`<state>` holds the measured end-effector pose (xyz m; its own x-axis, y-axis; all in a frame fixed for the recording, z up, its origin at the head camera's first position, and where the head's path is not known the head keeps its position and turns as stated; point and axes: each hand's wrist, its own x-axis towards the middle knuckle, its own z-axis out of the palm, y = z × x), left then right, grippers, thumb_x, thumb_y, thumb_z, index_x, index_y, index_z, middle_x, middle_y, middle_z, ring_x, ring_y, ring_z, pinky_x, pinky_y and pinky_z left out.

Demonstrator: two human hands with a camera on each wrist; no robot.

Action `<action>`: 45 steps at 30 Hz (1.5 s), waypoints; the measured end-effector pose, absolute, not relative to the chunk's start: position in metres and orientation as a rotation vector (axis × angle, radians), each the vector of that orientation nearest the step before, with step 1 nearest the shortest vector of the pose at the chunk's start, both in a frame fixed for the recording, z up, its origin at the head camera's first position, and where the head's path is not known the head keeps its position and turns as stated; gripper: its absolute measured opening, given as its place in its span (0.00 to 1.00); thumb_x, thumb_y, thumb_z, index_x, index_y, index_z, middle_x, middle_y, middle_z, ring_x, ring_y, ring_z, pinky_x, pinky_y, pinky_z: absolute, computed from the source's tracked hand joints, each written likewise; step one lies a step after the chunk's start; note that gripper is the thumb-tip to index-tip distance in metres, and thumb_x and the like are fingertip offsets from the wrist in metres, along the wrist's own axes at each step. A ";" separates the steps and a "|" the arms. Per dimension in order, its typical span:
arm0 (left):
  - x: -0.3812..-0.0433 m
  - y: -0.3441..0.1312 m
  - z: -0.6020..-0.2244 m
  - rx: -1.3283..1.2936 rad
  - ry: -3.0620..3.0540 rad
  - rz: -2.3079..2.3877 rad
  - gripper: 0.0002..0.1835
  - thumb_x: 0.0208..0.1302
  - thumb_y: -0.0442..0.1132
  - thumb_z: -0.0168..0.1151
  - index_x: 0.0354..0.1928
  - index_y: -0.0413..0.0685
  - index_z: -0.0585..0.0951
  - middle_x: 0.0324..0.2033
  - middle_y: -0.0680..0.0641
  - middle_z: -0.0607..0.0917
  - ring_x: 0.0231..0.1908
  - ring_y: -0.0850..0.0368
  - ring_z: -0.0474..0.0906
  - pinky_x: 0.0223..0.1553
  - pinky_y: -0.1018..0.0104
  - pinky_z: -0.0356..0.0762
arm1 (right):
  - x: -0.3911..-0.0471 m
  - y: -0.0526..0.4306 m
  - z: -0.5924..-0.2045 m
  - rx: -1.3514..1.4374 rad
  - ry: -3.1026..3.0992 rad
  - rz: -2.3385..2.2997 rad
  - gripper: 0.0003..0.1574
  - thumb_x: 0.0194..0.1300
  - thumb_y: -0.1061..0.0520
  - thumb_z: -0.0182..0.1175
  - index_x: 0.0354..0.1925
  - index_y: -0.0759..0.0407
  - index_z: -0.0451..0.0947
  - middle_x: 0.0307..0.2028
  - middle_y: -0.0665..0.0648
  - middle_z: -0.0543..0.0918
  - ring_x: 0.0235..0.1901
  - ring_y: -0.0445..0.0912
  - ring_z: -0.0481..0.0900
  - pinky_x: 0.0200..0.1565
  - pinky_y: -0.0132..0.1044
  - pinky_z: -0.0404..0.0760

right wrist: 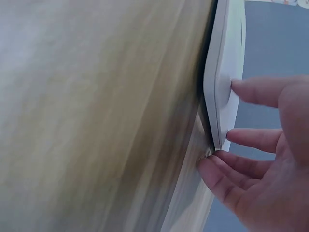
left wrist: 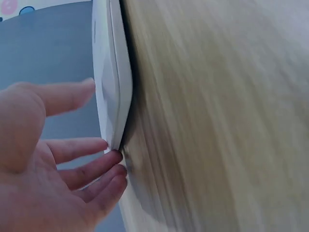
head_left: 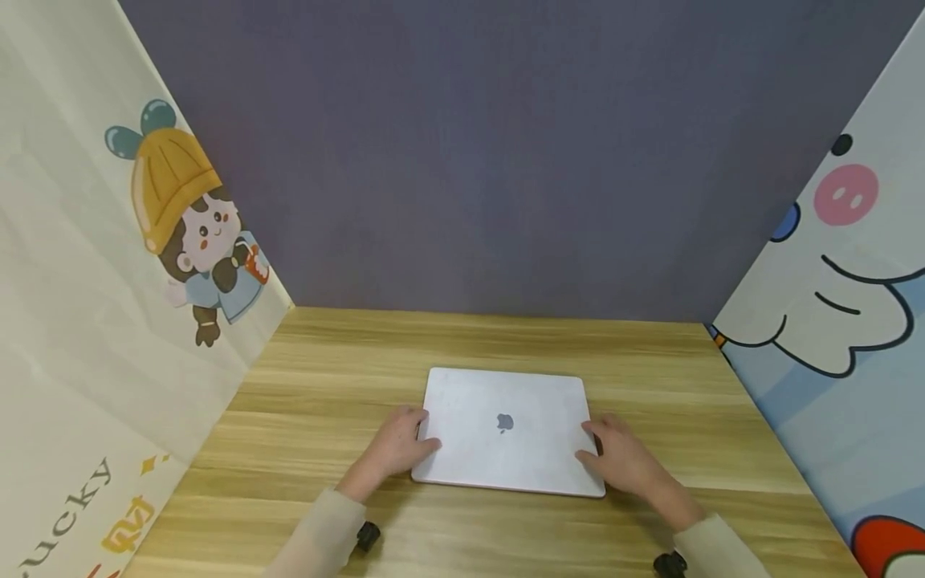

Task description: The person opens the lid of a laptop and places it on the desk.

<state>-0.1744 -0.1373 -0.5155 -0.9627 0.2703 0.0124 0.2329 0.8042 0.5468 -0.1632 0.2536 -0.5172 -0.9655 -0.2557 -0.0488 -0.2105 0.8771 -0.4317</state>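
A closed silver laptop (head_left: pixel 470 401) with a dark apple logo lies flat on the wooden table (head_left: pixel 303 377). My left hand (head_left: pixel 396 443) holds its left side, thumb over the lid. In the left wrist view, the fingertips (left wrist: pixel 112 157) of that hand meet the laptop's side edge (left wrist: pixel 123 82). On the opposite side, my right hand (head_left: pixel 625 457) grips the laptop's right edge. The right wrist view shows its thumb and index finger on the lid, while the other fingertips (right wrist: pixel 210 166) sit at the lower edge, partly hidden.
A dark grey panel (head_left: pixel 499 160) stands behind the table. Printed cartoon sheets flank it, with a yellow-hatted figure (head_left: pixel 205 233) at left and a pink-nosed animal (head_left: pixel 847 195) at right. Small black devices (head_left: pixel 367 536) are near both wrists.
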 end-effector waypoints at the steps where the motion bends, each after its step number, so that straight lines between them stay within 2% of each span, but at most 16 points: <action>1: -0.173 -0.138 -0.516 0.416 2.921 0.839 0.32 0.63 0.47 0.70 0.60 0.27 0.78 0.57 0.28 0.78 0.59 0.33 0.73 0.61 0.41 0.73 | -0.161 0.254 -0.517 -0.377 2.947 -0.635 0.33 0.65 0.49 0.68 0.59 0.71 0.78 0.60 0.76 0.74 0.60 0.69 0.73 0.59 0.63 0.75; 9: -0.166 -0.144 -0.517 0.462 2.841 0.767 0.51 0.62 0.62 0.68 0.72 0.27 0.65 0.70 0.28 0.67 0.71 0.33 0.61 0.71 0.42 0.62 | -0.148 0.255 -0.514 -0.464 2.985 -0.513 0.40 0.61 0.41 0.71 0.59 0.68 0.79 0.59 0.71 0.75 0.61 0.67 0.72 0.59 0.61 0.76; 14: -0.166 -0.147 -0.517 0.522 2.798 0.679 0.62 0.55 0.70 0.69 0.76 0.29 0.58 0.75 0.29 0.59 0.74 0.32 0.54 0.74 0.41 0.55 | -0.140 0.253 -0.513 -0.531 2.985 -0.441 0.48 0.59 0.33 0.69 0.60 0.69 0.78 0.61 0.73 0.75 0.63 0.70 0.71 0.61 0.63 0.73; 20: -0.166 -0.148 -0.516 0.570 2.785 0.593 0.71 0.45 0.74 0.73 0.77 0.31 0.54 0.76 0.30 0.55 0.76 0.34 0.51 0.75 0.43 0.53 | -0.132 0.253 -0.516 -0.588 2.948 -0.389 0.61 0.55 0.27 0.69 0.66 0.74 0.71 0.68 0.78 0.67 0.66 0.73 0.66 0.64 0.63 0.71; 24: -0.165 -0.148 -0.516 0.579 2.779 0.578 0.73 0.42 0.74 0.74 0.78 0.31 0.53 0.76 0.30 0.54 0.76 0.34 0.50 0.75 0.42 0.52 | -0.132 0.254 -0.517 -0.600 2.922 -0.371 0.63 0.54 0.27 0.70 0.66 0.76 0.70 0.68 0.79 0.65 0.66 0.72 0.67 0.63 0.62 0.72; 33: -0.163 -0.146 -0.517 0.586 2.782 0.558 0.75 0.37 0.73 0.78 0.77 0.31 0.53 0.76 0.29 0.53 0.76 0.33 0.50 0.75 0.41 0.51 | -0.138 0.257 -0.520 -0.653 2.984 -0.258 0.62 0.53 0.23 0.67 0.63 0.72 0.75 0.66 0.73 0.71 0.64 0.67 0.71 0.62 0.60 0.75; 39: -0.164 -0.146 -0.518 0.576 2.795 0.564 0.74 0.39 0.71 0.79 0.77 0.30 0.54 0.76 0.29 0.54 0.75 0.33 0.52 0.74 0.41 0.53 | -0.142 0.258 -0.524 -0.645 3.007 -0.301 0.62 0.51 0.23 0.68 0.63 0.71 0.75 0.66 0.73 0.71 0.64 0.69 0.71 0.62 0.62 0.74; 45: -0.165 -0.146 -0.515 0.577 2.794 0.560 0.73 0.40 0.71 0.78 0.77 0.30 0.54 0.76 0.29 0.54 0.76 0.34 0.52 0.74 0.40 0.55 | -0.140 0.258 -0.525 -0.630 3.009 -0.334 0.62 0.53 0.23 0.67 0.64 0.72 0.74 0.67 0.73 0.70 0.65 0.67 0.70 0.62 0.60 0.75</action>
<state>-0.1648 -0.1458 -0.5147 -0.8949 0.4211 -0.1475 0.3317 0.8490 0.4113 -0.1398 0.2581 -0.5245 -0.9158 -0.4016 -0.0043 -0.3909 0.8938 -0.2200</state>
